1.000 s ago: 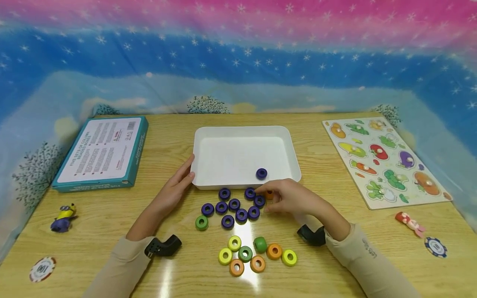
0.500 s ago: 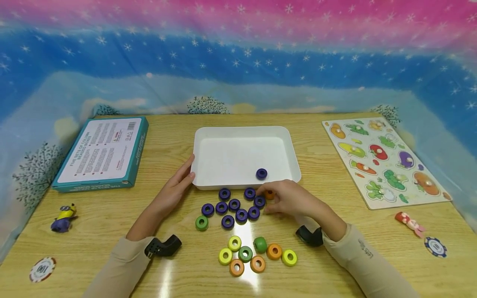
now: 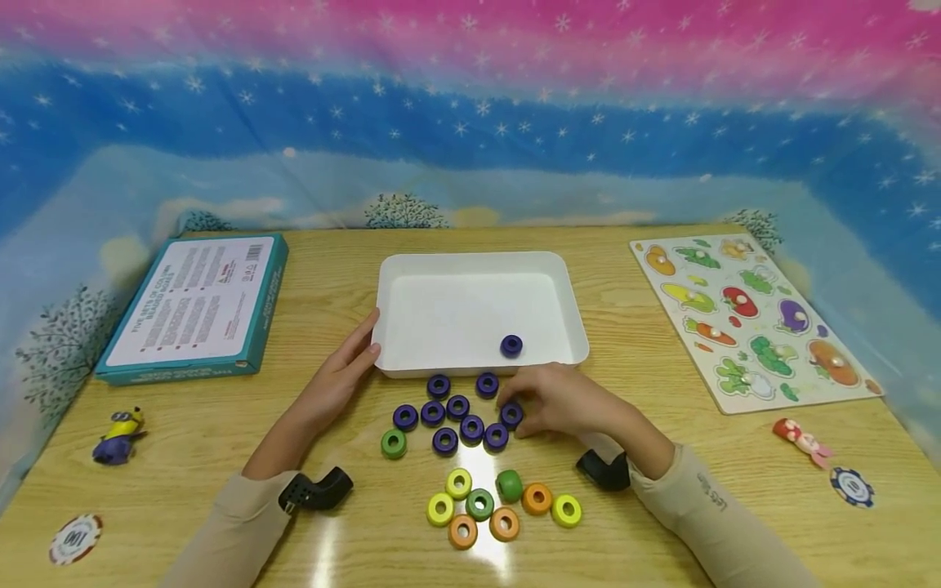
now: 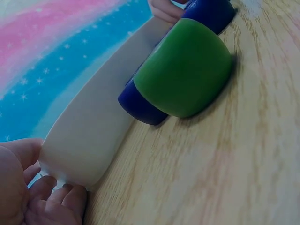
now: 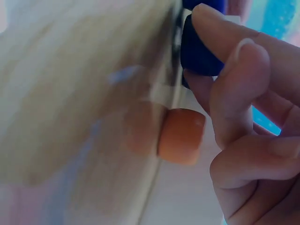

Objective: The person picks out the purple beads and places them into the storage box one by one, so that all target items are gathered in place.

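At the near left corner of a white tray (image 3: 478, 371), my left hand (image 3: 334, 380) grips the wall, thumb and fingers on it. My right hand (image 3: 562, 400) is just in front of the tray's near right side. Thumb and forefinger pinch a purple ring bead (image 3: 511, 415) at the right end of a cluster of purple beads (image 3: 472, 429). In the right wrist view, an orange bead (image 5: 182, 136) stands beside the fingers; the hand hides it in the head view. One purple bead (image 3: 511, 345) lies inside the tray. A green bead (image 3: 393, 443) sits left of the cluster.
Nearer the person lie yellow (image 3: 440, 509), green (image 3: 479, 504) and orange beads (image 3: 504, 523). A teal box (image 3: 194, 306) is at the left, with a Minion figure (image 3: 120, 437) and a chip (image 3: 76, 539). A vegetable puzzle board (image 3: 757, 327), a small figurine (image 3: 804, 443) and another chip (image 3: 853, 487) are at the right.
My right hand has shifted slightly toward the person, bringing the pinched purple bead away from the tray and from the bead behind it. My left hand stays at the tray; the head view has shifted slightly.
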Demonstrator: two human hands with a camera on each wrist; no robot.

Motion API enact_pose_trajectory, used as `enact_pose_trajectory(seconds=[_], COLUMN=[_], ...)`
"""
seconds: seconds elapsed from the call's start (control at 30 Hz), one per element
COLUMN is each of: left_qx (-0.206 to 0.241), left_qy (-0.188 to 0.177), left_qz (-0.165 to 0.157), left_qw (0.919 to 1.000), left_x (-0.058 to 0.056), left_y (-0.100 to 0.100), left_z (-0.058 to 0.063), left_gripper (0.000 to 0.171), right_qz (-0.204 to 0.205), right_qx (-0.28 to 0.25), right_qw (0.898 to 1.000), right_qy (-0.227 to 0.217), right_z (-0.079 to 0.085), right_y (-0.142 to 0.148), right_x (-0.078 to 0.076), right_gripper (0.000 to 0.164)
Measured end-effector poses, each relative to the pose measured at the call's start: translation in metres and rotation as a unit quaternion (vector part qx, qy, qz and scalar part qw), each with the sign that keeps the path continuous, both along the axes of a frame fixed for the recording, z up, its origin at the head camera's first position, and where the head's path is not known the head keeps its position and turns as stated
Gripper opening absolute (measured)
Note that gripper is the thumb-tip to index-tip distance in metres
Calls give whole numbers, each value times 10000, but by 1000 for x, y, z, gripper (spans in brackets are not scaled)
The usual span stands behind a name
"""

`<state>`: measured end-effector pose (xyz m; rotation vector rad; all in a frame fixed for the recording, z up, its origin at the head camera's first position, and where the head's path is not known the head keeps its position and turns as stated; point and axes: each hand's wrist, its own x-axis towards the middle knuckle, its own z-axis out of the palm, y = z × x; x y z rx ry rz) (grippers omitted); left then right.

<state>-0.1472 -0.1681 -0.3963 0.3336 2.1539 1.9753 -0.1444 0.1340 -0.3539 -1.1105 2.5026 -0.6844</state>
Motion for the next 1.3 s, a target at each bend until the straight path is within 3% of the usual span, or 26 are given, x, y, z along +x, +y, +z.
enact_pose_trajectory(seconds=[0.3,0.47,0.6,0.9,1.3], left_qx=[44,24,21,104,69], left_qy=[31,15,-9,38,83], left_qz=[-44,0,49,59,37], left_qw=[10000,10000,10000,9999,9999], left_x=[-1,0,0,1,1], left_y=[0,0,1,0,0], left_z=[-1,-1,-1,-1,-1], left_gripper=[50,50,50,51,50], right_qz=[-14,-512,-998,-1560,-1753], right_qx=[-758,-1146,-1283,-945,-272], right_qw=[9961,9913,9866,9832,9834], right_qy=[-442,-404,-146,9,373], right_z=[21,30,28,3,-6], right_y=[10,18,20,15,10], right_x=[-10,-26,-44,-71,-76], right_gripper=[31,35,35,34,33])
